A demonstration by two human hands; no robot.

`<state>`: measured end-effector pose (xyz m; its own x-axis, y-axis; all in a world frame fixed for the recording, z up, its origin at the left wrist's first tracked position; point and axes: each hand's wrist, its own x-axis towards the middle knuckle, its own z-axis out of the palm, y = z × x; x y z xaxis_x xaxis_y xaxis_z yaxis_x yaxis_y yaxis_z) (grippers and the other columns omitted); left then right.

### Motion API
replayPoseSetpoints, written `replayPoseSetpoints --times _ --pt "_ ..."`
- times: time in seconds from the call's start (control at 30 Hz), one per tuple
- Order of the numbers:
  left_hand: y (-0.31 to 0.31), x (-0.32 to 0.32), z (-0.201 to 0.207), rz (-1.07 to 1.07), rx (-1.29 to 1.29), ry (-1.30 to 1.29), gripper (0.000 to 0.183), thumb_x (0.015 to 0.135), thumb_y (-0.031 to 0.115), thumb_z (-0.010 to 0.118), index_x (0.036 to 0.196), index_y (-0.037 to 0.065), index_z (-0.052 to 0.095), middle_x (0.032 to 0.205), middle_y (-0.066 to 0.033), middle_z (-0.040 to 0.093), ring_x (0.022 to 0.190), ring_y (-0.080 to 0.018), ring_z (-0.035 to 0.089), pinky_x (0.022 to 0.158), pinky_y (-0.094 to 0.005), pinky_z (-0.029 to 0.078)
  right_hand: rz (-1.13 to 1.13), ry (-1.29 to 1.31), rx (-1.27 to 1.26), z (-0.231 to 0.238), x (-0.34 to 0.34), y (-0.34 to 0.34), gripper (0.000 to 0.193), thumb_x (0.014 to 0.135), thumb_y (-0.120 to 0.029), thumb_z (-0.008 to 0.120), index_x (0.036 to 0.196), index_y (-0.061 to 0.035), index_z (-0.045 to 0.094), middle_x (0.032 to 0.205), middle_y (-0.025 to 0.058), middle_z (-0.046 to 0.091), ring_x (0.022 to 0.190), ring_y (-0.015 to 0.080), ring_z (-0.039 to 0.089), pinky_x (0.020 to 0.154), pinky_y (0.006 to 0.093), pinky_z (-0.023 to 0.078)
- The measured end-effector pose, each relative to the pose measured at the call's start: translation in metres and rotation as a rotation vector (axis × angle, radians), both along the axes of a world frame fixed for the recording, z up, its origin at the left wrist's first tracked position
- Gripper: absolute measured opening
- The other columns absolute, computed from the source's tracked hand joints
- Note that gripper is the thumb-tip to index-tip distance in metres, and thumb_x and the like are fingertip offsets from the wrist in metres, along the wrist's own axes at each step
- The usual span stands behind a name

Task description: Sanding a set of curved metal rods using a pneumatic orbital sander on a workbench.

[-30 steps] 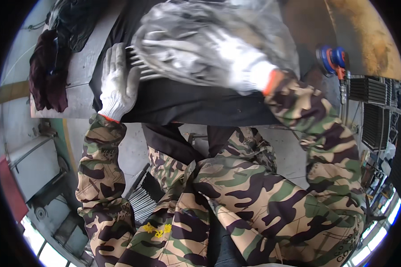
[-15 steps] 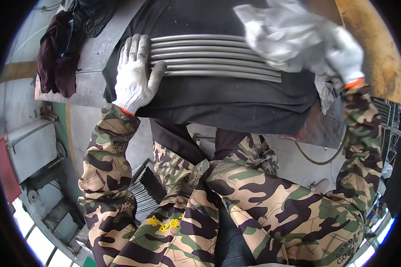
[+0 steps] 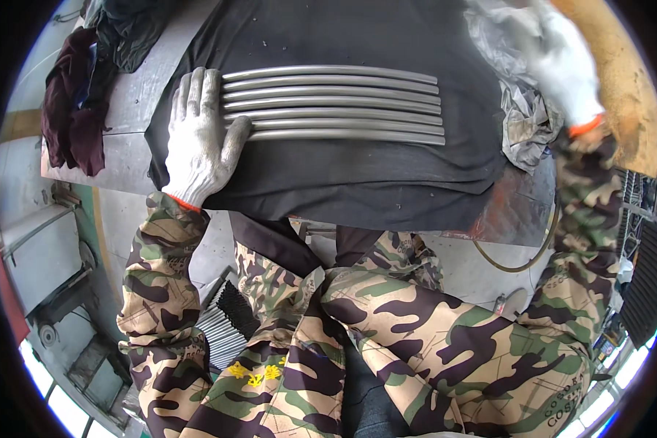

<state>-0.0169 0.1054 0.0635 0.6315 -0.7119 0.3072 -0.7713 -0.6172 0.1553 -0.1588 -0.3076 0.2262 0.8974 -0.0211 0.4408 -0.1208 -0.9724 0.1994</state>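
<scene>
Several smooth grey metal rods (image 3: 332, 102) lie side by side across a black cloth (image 3: 328, 171) on the table. My left hand (image 3: 201, 142), in a white knit glove with soiled fingers, rests flat at their left ends. Its fingers are stretched out and the thumb is spread over the lower rods. At the far right, my right hand (image 3: 566, 66), also white-gloved, is smeared by motion. It is over or against a crumpled pale grey cloth (image 3: 527, 124) at the table's right side. Whether its fingers grip that cloth is hidden by the blur.
Dark red clothing (image 3: 69, 109) and a dark garment (image 3: 128, 33) lie at the table's far left corner. A brown board (image 3: 624, 87) lies at the right. Below the table edge hangs a curved hose (image 3: 518, 268). Ribbed metal pieces (image 3: 223, 332) are stacked beside my legs.
My right hand has moved from over the rods' right ends to the far right, and the pale cloth has come off them. My left hand stays on the rods; the whole view has shifted slightly.
</scene>
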Motion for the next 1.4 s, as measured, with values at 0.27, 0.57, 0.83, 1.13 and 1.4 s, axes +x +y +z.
replayPoseSetpoints --times 0.27,0.57,0.83,1.13,1.4 --pt "-0.006 -0.003 0.002 -0.006 0.020 -0.024 0.079 0.095 0.035 0.067 0.155 -0.008 0.039 0.158 -0.0339 0.041 0.149 -0.0529 0.034 0.125 -0.0558 0.025 0.316 0.317 0.259 -0.133 -0.020 0.057 0.083 0.089 -0.041 0.074 0.149 0.0072 0.043 0.152 0.0307 0.047 0.145 0.0493 0.041 0.124 0.0542 0.029" --pt "0.004 -0.011 0.004 -0.033 0.039 -0.045 0.083 0.094 0.040 0.068 0.152 -0.012 0.040 0.155 -0.0373 0.042 0.147 -0.0550 0.036 0.125 -0.0571 0.025 0.365 0.412 0.244 -0.123 -0.034 0.054 0.088 0.085 -0.041 0.078 0.151 0.0056 0.044 0.154 0.0284 0.046 0.147 0.0452 0.040 0.125 0.0518 0.030" --pt "0.006 0.006 0.042 -0.096 0.158 0.087 0.093 0.081 0.031 0.083 0.158 0.002 0.041 0.157 -0.0278 0.044 0.148 -0.0453 0.039 0.124 -0.0496 0.034 0.345 0.451 0.301 -0.112 -0.044 0.047 0.088 0.079 -0.034 0.085 0.149 0.0027 0.047 0.153 0.0258 0.049 0.145 0.0436 0.044 0.122 0.0475 0.036" --pt "-0.029 0.032 0.071 -0.007 0.370 0.314 0.099 0.050 0.034 0.094 0.140 0.006 0.063 0.126 -0.0217 0.064 0.121 -0.0410 0.060 0.106 -0.0461 0.051 0.151 0.688 0.381 -0.105 0.003 0.061 0.092 0.062 -0.039 0.093 0.140 -0.0062 0.056 0.129 0.0171 0.059 0.121 0.0367 0.055 0.105 0.0451 0.050" --pt "-0.055 0.050 0.052 -0.083 0.475 0.123 0.097 0.055 0.035 0.094 0.137 0.000 0.057 0.121 -0.0237 0.064 0.115 -0.0433 0.062 0.097 -0.0500 0.055 0.316 0.764 0.700 -0.118 0.021 0.035 0.057 0.067 -0.027 0.090 0.111 0.0035 0.069 0.094 0.0202 0.072 0.082 0.0377 0.072 0.077 0.0456 0.060"
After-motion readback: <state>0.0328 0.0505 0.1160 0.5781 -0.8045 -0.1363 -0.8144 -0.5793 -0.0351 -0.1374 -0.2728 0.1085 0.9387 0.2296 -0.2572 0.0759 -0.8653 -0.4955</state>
